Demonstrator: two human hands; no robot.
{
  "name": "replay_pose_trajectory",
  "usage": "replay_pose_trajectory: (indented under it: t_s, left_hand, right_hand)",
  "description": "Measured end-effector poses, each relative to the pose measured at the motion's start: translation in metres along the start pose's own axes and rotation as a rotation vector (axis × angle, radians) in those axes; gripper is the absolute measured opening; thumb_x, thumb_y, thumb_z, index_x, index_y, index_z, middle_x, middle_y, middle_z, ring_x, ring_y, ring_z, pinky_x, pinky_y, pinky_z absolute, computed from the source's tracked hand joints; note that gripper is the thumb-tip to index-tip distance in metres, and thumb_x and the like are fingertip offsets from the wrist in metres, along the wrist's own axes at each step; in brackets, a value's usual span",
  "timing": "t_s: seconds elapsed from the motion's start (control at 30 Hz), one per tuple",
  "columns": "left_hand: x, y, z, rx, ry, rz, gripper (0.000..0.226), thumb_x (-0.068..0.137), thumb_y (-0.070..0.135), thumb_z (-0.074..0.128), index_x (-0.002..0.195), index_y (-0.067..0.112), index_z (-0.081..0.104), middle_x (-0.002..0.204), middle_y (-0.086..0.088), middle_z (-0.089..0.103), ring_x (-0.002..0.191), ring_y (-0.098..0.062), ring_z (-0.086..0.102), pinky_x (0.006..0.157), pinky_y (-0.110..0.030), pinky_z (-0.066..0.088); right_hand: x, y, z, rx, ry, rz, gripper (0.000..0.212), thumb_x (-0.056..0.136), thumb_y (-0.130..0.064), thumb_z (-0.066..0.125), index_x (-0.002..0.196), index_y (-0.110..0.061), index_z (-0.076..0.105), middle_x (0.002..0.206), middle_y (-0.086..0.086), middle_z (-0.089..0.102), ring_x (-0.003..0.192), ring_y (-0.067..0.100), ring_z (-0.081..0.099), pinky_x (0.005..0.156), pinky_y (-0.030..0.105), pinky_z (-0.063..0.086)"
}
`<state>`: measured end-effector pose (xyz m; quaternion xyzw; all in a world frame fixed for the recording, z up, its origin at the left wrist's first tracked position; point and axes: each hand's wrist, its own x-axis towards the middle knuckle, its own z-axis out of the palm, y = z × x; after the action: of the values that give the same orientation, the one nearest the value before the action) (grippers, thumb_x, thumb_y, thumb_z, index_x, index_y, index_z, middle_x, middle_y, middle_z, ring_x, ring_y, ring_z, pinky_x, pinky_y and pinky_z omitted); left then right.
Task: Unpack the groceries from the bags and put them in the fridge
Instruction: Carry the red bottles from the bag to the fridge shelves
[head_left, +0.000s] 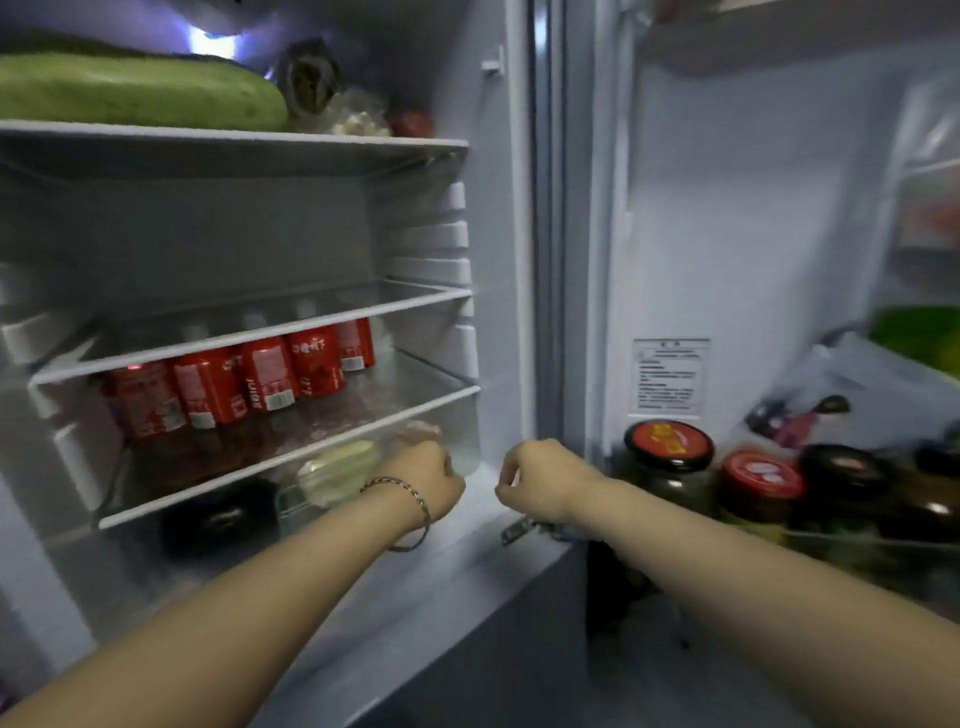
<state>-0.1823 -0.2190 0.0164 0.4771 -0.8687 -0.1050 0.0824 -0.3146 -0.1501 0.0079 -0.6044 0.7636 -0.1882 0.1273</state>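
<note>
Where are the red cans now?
In the head view, the red cans stand in a row on the fridge's lower shelf, left of centre, above the left hand.

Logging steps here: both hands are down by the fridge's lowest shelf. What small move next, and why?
Probably pull both back for another grocery item: left hand and right hand are curled, with nothing visible in either grip.

Red cans (249, 376) with white labels, a pale green gourd (140, 96), red-and-black jar lids (670, 444).
</note>
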Motion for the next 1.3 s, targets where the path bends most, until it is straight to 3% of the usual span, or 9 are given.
replay_pose_trajectory:
  t_s: [0.1, 0.2, 0.33, 0.53, 0.7, 0.9, 1.03, 1.17, 1.3]
  left_hand:
    - [-0.027, 0.075, 0.027, 0.017, -0.065, 0.199, 0.018, 0.087, 0.023, 0.048, 0.081, 0.013, 0.062, 0.096, -0.011, 0.066, 0.094, -0.029, 0.061, 0.076, -0.029, 0.046]
    - [-0.066, 0.162, 0.054, 0.066, -0.104, 0.408, 0.024, 0.089, 0.027, 0.046, 0.1, 0.016, 0.065, 0.109, -0.008, 0.065, 0.102, -0.028, 0.06, 0.08, -0.03, 0.046]
    - [-0.126, 0.283, 0.093, 0.115, -0.146, 0.696, 0.029, 0.091, 0.03, 0.044, 0.109, 0.017, 0.062, 0.118, -0.008, 0.062, 0.109, -0.028, 0.059, 0.085, -0.032, 0.047]
    - [-0.248, 0.457, 0.16, 0.132, -0.282, 1.039, 0.028, 0.093, 0.026, 0.04, 0.11, 0.015, 0.06, 0.114, -0.007, 0.063, 0.102, -0.028, 0.059, 0.074, -0.029, 0.041]
    - [-0.375, 0.594, 0.215, 0.134, -0.339, 1.274, 0.029, 0.094, 0.026, 0.04, 0.113, 0.014, 0.058, 0.117, -0.008, 0.06, 0.105, -0.027, 0.058, 0.077, -0.03, 0.043]
    - [-0.523, 0.732, 0.272, 0.125, -0.471, 1.492, 0.025, 0.093, 0.024, 0.041, 0.103, 0.012, 0.06, 0.107, -0.008, 0.062, 0.097, -0.028, 0.06, 0.071, -0.029, 0.041]
    - [-0.604, 0.805, 0.305, 0.116, -0.558, 1.609, 0.016, 0.093, 0.022, 0.042, 0.088, 0.014, 0.054, 0.097, -0.008, 0.061, 0.089, -0.027, 0.059, 0.068, -0.027, 0.041]
    - [-0.682, 0.882, 0.336, 0.119, -0.634, 1.734, 0.022, 0.093, 0.022, 0.043, 0.098, 0.013, 0.062, 0.098, -0.005, 0.063, 0.092, -0.025, 0.061, 0.073, -0.028, 0.046]
    - [-0.747, 0.959, 0.357, 0.117, -0.641, 1.903, 0.025, 0.092, 0.022, 0.041, 0.101, 0.014, 0.063, 0.101, -0.005, 0.066, 0.091, -0.025, 0.062, 0.072, -0.029, 0.046]
  right_hand:
    - [-0.076, 0.051, -0.018, -0.034, 0.084, 0.137, 0.023, 0.085, -0.022, 0.056, 0.094, -0.009, 0.072, 0.101, 0.012, 0.071, 0.099, 0.026, 0.064, 0.082, 0.029, 0.05]
    - [-0.158, 0.109, -0.034, -0.045, 0.165, 0.327, 0.021, 0.085, -0.024, 0.056, 0.09, -0.011, 0.072, 0.098, 0.011, 0.071, 0.097, 0.025, 0.064, 0.075, 0.025, 0.045]
    - [-0.282, 0.192, -0.058, -0.052, 0.248, 0.616, 0.027, 0.087, -0.026, 0.053, 0.096, -0.006, 0.069, 0.102, 0.011, 0.068, 0.099, 0.026, 0.063, 0.079, 0.033, 0.049]
    - [-0.506, 0.292, -0.084, -0.056, 0.349, 1.043, 0.03, 0.091, -0.028, 0.053, 0.103, -0.006, 0.069, 0.106, 0.014, 0.068, 0.095, 0.029, 0.063, 0.08, 0.039, 0.054]
    - [-0.7, 0.344, -0.104, -0.061, 0.419, 1.352, 0.027, 0.091, -0.027, 0.053, 0.103, -0.009, 0.069, 0.106, 0.01, 0.068, 0.095, 0.027, 0.064, 0.083, 0.041, 0.055]
    - [-0.896, 0.378, -0.113, -0.005, 0.541, 1.629, 0.023, 0.089, -0.022, 0.051, 0.093, -0.006, 0.066, 0.103, 0.011, 0.067, 0.096, 0.03, 0.063, 0.074, 0.032, 0.047]
    - [-0.993, 0.392, -0.118, 0.017, 0.609, 1.771, 0.014, 0.088, -0.024, 0.051, 0.088, -0.019, 0.065, 0.105, 0.008, 0.067, 0.099, 0.029, 0.062, 0.074, 0.028, 0.045]
    - [-1.075, 0.418, -0.123, 0.042, 0.704, 1.93, 0.022, 0.087, -0.022, 0.05, 0.095, -0.014, 0.069, 0.105, 0.009, 0.067, 0.1, 0.03, 0.062, 0.082, 0.032, 0.049]
    - [-1.146, 0.458, -0.131, 0.055, 0.768, 2.064, 0.023, 0.087, -0.02, 0.048, 0.068, -0.017, 0.058, 0.085, 0.006, 0.058, 0.084, 0.027, 0.059, 0.074, 0.029, 0.045]
